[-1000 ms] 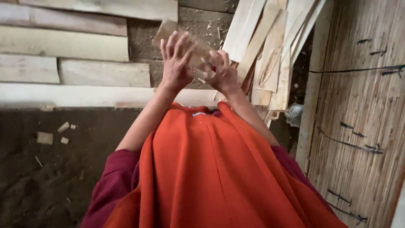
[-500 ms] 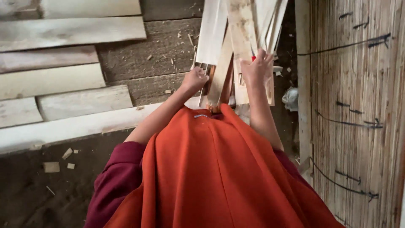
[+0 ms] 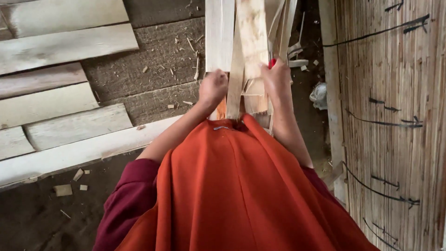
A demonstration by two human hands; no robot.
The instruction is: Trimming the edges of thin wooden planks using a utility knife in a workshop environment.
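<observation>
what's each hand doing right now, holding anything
left hand: closed on a thin wood strip
right hand: closed on a wider wood strip

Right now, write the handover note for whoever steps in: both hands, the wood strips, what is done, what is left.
Left hand: closed on the pale wood strips at their lower end.
Right hand: gripping the same bundle from the other side; something small and red shows at its fingers.
Strips: upright in front of the orange garment, fanned out at the top.
Done: bundle gathered in both hands.
Left: loose planks lie on the floor to the left, untouched. Woven mat on the right.
</observation>
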